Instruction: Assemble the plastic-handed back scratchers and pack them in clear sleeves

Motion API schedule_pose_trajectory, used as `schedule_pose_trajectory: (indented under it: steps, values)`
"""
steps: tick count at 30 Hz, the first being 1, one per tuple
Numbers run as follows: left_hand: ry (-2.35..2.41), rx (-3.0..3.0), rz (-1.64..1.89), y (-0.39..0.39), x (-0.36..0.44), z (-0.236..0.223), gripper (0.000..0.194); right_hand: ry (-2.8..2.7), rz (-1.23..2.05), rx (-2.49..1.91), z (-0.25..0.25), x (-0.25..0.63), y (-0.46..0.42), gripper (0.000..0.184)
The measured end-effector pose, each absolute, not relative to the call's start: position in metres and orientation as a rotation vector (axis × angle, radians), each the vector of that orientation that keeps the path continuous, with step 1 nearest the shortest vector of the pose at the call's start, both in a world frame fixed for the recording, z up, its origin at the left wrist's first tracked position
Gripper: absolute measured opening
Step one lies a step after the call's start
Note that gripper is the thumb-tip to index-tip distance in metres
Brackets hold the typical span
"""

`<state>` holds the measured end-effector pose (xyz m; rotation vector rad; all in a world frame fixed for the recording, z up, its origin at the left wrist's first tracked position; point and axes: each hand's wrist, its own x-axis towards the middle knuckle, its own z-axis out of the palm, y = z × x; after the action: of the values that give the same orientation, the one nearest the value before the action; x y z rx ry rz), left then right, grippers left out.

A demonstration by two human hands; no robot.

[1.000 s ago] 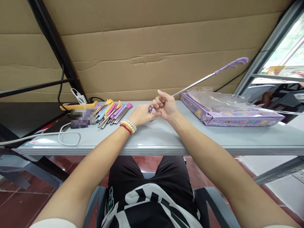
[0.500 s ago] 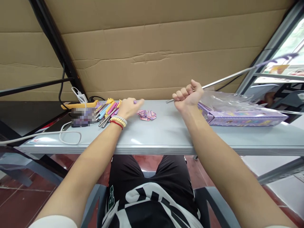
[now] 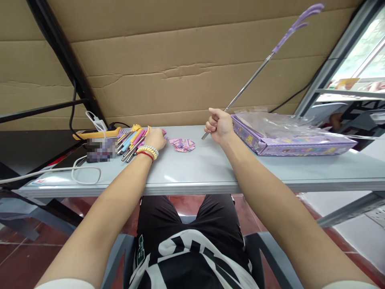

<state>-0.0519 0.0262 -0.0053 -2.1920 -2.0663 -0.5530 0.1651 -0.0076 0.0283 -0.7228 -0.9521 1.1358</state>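
My right hand (image 3: pixel 220 125) is closed around the metal rod of an extended telescopic back scratcher (image 3: pixel 252 78). Its purple claw-shaped head points up and to the right, in front of the cardboard. On the left of the table, my left hand (image 3: pixel 155 139) is at the right edge of a pile of back scratchers (image 3: pixel 132 140) with yellow, blue, pink and purple grips. The left fingers are curled, and the back of the hand hides what they hold. Between the hands, a small heap of pink and purple printed cards (image 3: pixel 182 145) lies flat.
A purple printed box (image 3: pixel 303 148) with clear plastic wrap (image 3: pixel 270 124) over it lies at the right. Left of the pile are a partly blurred dark object (image 3: pixel 101 150) and a white cable (image 3: pixel 87 182). Cardboard (image 3: pixel 168 52) stands behind the table (image 3: pixel 192 172).
The back scratcher in my right hand has swung from nearly level to steeply upward, and that hand moved left. My left hand shifted slightly left and down, towards the pile.
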Motion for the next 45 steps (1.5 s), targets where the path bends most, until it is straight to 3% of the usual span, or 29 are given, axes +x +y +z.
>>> schedule_pose_trajectory:
  steps: [8,11,13,16,20,26,32,37,45]
  values:
    - [-2.017,-2.028,-0.368,0.029,-0.049,-0.012,0.032,-1.129,1.308,-0.768,0.023,0.159,-0.01,0.052]
    - [-1.985,-2.09,-0.501,0.027,-0.05,-0.008,0.028,-1.167,1.341,-0.739,0.023,0.158,-0.012,0.054]
    - [-1.893,-2.302,-0.748,0.023,-0.046,-0.005,0.026,-1.185,1.374,-0.694,0.023,0.155,-0.013,0.057]
    - [-1.559,-2.855,-1.075,0.012,-0.033,-0.004,0.039,-1.197,1.389,-0.65,0.019,0.148,-0.012,0.063]
    - [-1.349,-3.308,-1.06,-0.001,-0.011,-0.01,0.042,-1.209,1.353,-0.635,0.013,0.14,-0.007,0.063]
    - [-1.446,-2.987,-1.107,0.005,-0.013,-0.013,0.038,-0.862,1.17,-0.515,0.026,0.167,-0.001,0.048]
    - [-1.602,-2.6,-1.011,0.012,-0.032,-0.001,0.047,-0.478,1.002,-0.293,0.036,0.21,-0.002,0.056]
    - [-1.706,-2.524,-0.99,0.012,-0.037,0.001,0.053,-0.467,1.007,-0.276,0.032,0.211,0.002,0.062]
    - [-1.678,-2.537,-0.892,0.009,-0.043,0.004,0.054,-0.69,0.923,-0.48,0.027,0.204,0.0,0.053]
